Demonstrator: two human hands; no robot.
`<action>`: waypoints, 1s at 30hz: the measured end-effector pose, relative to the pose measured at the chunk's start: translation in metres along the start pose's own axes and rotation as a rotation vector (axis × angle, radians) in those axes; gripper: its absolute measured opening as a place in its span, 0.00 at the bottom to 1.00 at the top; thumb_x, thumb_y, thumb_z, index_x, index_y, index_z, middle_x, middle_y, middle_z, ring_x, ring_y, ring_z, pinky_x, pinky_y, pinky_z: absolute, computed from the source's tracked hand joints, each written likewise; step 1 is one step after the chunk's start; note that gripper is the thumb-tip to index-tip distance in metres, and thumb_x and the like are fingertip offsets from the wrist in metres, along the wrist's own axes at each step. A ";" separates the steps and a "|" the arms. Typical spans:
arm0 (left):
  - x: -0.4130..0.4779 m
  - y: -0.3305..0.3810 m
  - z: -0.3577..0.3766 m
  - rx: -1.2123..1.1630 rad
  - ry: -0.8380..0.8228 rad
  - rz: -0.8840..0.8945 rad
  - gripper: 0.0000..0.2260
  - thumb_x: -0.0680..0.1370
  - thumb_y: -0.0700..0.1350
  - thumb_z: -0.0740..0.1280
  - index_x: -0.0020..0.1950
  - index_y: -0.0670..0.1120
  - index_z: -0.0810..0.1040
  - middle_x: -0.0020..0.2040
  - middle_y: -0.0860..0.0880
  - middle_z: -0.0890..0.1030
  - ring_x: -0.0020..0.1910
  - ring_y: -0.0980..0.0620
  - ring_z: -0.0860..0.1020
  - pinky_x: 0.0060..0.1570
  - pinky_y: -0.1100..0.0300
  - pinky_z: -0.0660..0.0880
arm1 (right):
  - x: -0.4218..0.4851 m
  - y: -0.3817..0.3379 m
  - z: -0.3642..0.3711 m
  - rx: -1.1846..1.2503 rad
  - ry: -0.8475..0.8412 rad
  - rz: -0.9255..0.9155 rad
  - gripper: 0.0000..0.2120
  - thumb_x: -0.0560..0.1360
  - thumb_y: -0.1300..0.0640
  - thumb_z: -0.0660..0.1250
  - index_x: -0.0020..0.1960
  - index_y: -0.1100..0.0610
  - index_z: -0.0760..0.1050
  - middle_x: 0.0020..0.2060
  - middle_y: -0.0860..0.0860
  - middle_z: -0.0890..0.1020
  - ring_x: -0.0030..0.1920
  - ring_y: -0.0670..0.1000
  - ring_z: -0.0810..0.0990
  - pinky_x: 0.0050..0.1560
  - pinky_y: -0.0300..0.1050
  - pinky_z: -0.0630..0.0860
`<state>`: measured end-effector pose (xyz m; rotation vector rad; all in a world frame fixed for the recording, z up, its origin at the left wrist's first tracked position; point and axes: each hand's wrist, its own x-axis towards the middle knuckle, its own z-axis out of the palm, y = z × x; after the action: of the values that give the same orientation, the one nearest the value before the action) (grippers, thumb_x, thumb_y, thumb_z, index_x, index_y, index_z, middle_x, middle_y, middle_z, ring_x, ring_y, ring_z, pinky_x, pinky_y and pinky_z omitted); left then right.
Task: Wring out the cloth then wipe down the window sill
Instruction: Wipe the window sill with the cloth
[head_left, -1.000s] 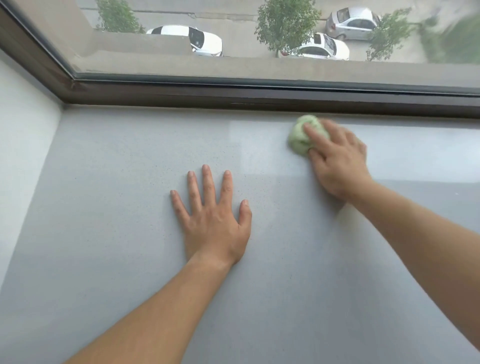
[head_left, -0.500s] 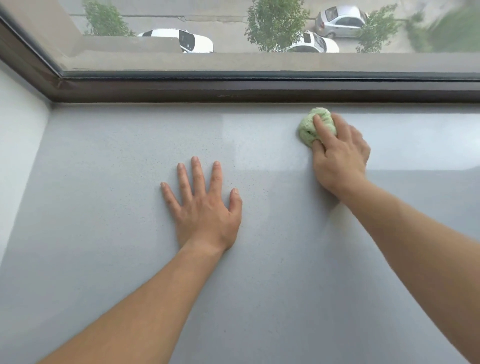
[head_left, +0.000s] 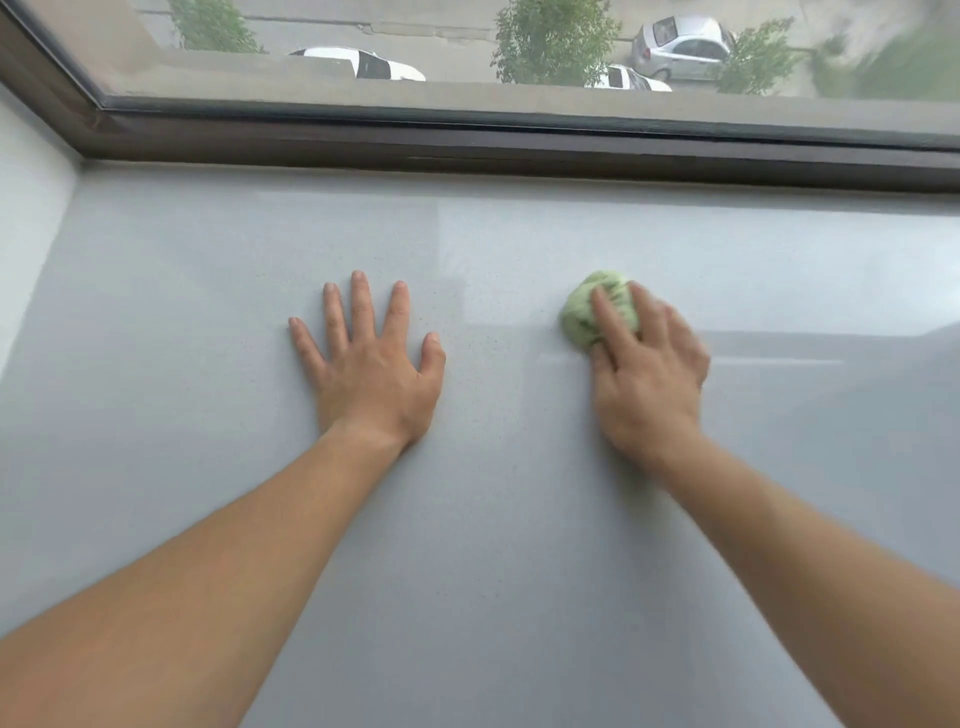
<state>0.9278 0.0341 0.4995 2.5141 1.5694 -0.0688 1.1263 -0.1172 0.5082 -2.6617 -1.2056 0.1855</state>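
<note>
A wide grey window sill (head_left: 208, 322) fills the view. A balled-up pale green cloth (head_left: 582, 317) lies on it right of centre, well back from the window frame. My right hand (head_left: 644, 374) presses down on the cloth with fingers laid over its near side, slightly blurred by motion. My left hand (head_left: 371, 369) rests flat on the sill with fingers spread, holding nothing, a hand's width left of the cloth.
A dark brown window frame (head_left: 519, 140) runs along the back of the sill, with glass above showing parked cars and trees outside. A pale wall (head_left: 26, 218) closes the sill on the left.
My right hand has dragged the cloth back toward me, away from the window frame. The left hand stays flat in the same spot.
</note>
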 end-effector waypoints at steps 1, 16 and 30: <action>0.000 0.000 0.000 -0.001 0.002 -0.001 0.31 0.79 0.63 0.46 0.81 0.56 0.49 0.82 0.47 0.45 0.80 0.44 0.40 0.74 0.33 0.38 | -0.023 -0.006 0.004 -0.012 -0.007 -0.094 0.25 0.78 0.46 0.55 0.75 0.38 0.60 0.77 0.48 0.60 0.74 0.58 0.58 0.72 0.56 0.53; -0.183 0.010 0.028 -0.025 -0.003 0.176 0.29 0.80 0.59 0.50 0.79 0.48 0.60 0.81 0.42 0.52 0.81 0.44 0.49 0.74 0.32 0.44 | -0.102 0.012 0.004 -0.040 -0.052 -0.302 0.25 0.79 0.46 0.55 0.75 0.39 0.60 0.76 0.48 0.61 0.74 0.58 0.59 0.72 0.58 0.54; -0.182 0.009 0.026 0.030 -0.037 0.165 0.31 0.79 0.58 0.48 0.81 0.50 0.53 0.82 0.44 0.48 0.81 0.45 0.43 0.74 0.33 0.43 | -0.180 0.019 -0.002 -0.020 -0.086 -0.398 0.27 0.76 0.51 0.61 0.74 0.40 0.63 0.76 0.48 0.63 0.74 0.58 0.61 0.72 0.58 0.55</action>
<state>0.8568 -0.1357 0.4989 2.6386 1.3518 -0.1173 1.0226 -0.2652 0.5100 -2.3867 -1.7382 0.2237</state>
